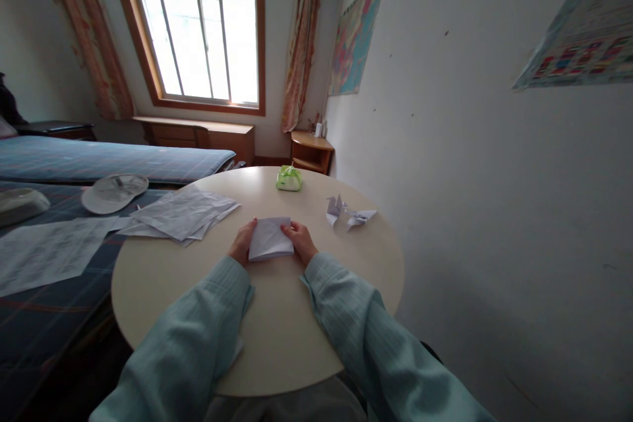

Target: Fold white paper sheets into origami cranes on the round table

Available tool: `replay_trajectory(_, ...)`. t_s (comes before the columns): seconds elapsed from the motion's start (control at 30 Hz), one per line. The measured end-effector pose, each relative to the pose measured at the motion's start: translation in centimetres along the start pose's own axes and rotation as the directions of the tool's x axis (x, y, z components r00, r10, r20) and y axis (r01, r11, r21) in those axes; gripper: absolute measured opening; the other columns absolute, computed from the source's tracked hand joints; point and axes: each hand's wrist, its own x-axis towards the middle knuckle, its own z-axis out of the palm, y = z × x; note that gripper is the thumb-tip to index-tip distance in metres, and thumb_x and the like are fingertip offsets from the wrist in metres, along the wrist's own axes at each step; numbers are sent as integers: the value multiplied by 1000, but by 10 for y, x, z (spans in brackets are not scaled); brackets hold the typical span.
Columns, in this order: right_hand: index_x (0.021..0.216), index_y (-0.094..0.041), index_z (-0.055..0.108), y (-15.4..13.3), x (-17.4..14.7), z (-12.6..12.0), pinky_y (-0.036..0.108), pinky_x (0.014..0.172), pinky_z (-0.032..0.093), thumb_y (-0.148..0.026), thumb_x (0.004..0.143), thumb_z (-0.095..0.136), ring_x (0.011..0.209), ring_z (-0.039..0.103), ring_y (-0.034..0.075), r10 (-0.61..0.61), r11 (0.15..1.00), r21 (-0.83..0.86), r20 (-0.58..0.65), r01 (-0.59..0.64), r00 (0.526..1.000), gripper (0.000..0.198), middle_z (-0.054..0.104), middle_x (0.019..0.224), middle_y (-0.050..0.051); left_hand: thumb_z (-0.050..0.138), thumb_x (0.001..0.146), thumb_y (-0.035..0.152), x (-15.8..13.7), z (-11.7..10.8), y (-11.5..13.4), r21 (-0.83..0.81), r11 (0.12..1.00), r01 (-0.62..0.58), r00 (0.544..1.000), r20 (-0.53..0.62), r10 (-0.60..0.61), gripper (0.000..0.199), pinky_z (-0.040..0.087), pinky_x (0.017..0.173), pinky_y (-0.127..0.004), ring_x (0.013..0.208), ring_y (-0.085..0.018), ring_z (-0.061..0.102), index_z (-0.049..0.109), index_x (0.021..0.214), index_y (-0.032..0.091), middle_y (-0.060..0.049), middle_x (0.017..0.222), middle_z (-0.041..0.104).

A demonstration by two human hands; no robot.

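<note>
A folded sheet of white paper [270,239], squarish and in several layers, is held just over the round table [277,316]. My left hand [242,242] grips its left edge, thumb on top near the upper corner. On the opposite side my right hand [301,241] pinches the right edge, its thumb lying on the paper's face. The fingers beneath the paper are hidden. To the right of my right hand stand folded paper figures [335,209], close together on the tabletop.
Loose paper sheets [182,214] overlap the table's left edge. A green-and-white tissue pack [289,179] sits at the far edge. Left are a bed [59,303] with a printed sheet [54,254] and a white cap [113,193]. A white wall [469,211] borders the right.
</note>
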Motion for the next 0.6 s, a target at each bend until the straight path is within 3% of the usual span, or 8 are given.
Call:
replay_trajectory(0.23, 85, -15, 57, 6, 8, -8, 23, 56, 42, -31, 62, 58, 62, 56, 13, -38, 981, -192, -149, 9, 988, 29, 63, 70, 3, 42, 79, 20, 3, 1, -2, -152, 988, -6, 1000, 5, 6, 19, 46, 50, -21, 48, -11, 55, 55, 70, 11, -2, 55, 59)
replay_trajectory(0.4, 85, -15, 58, 5, 15, -16, 22, 56, 43, -32, 64, 55, 61, 56, 12, -59, 976, -218, -210, 12, 976, 28, 63, 70, 3, 44, 74, 13, 8, -1, -5, -122, 992, -27, 997, 66, 35, 14, 44, 49, -19, 46, -9, 51, 54, 64, 11, 2, 50, 54)
replay_trajectory(0.6, 83, -14, 60, -7, 16, -29, 21, 50, 40, -35, 63, 56, 57, 54, 11, -42, 952, -304, -199, -21, 979, 29, 62, 68, 3, 47, 72, 12, 5, -1, -5, -83, 996, -9, 996, 93, 17, 11, 45, 53, -21, 52, -10, 55, 57, 68, 11, -1, 58, 59)
